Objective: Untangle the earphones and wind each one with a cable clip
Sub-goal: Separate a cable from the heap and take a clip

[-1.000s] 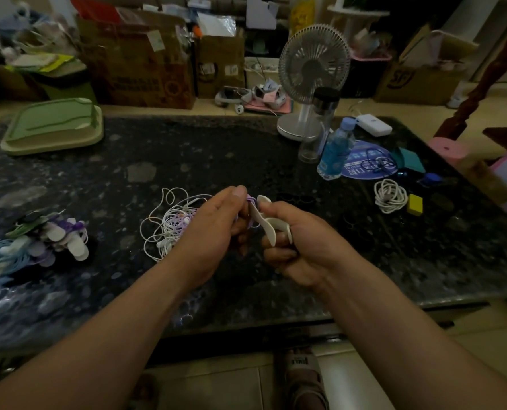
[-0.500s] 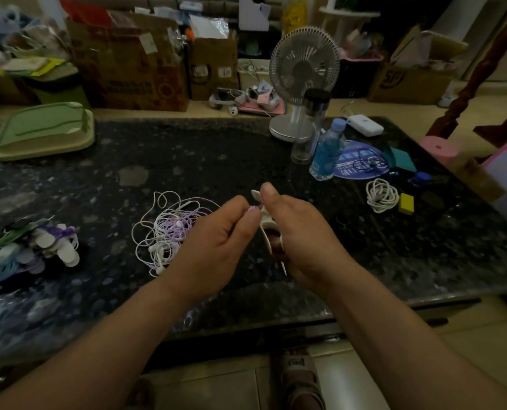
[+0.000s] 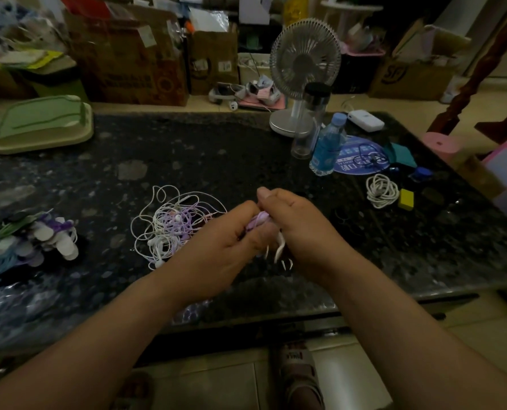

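While within left grip, purple earphone.

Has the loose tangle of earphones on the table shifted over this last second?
No. The earphone tangle keeps its place, just nearer the person and right of the pale patch on the table, as in both earlier pictures.

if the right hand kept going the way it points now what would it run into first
The left hand, which it touches round the purple earphone that both grip. Beyond that lies the tangled pile of earphones, though depth is unclear.
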The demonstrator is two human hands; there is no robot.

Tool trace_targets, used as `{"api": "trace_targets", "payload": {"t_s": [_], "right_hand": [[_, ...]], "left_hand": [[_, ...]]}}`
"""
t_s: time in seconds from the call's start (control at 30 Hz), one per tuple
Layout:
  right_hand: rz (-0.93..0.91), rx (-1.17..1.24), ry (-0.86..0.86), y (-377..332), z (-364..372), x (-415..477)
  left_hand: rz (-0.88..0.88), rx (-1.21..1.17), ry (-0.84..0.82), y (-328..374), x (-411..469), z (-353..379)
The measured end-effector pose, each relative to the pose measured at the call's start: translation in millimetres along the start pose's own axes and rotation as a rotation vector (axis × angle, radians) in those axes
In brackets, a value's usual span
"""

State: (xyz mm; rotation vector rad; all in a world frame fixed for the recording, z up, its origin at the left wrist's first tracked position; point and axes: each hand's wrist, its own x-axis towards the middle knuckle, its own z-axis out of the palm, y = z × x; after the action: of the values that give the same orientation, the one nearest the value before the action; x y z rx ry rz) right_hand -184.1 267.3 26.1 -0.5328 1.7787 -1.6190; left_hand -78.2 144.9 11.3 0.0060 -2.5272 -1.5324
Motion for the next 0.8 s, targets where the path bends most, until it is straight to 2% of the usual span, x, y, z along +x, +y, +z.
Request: {"api": "trace_targets", "payload": {"t_s": [0.1, 0.2, 0.33, 0.43, 0.5, 0.63, 0.8], "right_hand": [[0.132, 0.007, 0.005, -0.6, -2.2, 1.3], [0.192, -0.002, -0.055, 0.2, -8.5, 0.3], [-0.024, -0.125, -0.131, -4.4, -16.1, 0.3], [-0.148, -0.169, -0.286, -12.7, -20.4, 2.1], [-0.220, -0.226, -0.370, -8.5, -23.8, -3.4], [-0.330, -0.165, -0.258, -12.0, -14.5, -18.3], [-0.264, -0.223, -0.394, -20.1, -15.8, -24.3]], "left_hand": [[-0.066, -0.022, -0.121, 2.4, -2.1, -2.7], [-0.102, -0.139, -0.147, 0.0, -4.8, -6.7], [-0.237, -0.582, -0.107, -1.5, -4.0, -15.0], [-0.265, -0.827, -0.100, -2.3, -2.8, -22.0], [-0.274, -0.891, -0.111, -3.5, -3.0, -22.9], [-0.261, -0.982, -0.099, -1.5, -2.4, -19.7], [-0.276, -1.007, -0.107, -4.8, -6.4, -23.9]]}}
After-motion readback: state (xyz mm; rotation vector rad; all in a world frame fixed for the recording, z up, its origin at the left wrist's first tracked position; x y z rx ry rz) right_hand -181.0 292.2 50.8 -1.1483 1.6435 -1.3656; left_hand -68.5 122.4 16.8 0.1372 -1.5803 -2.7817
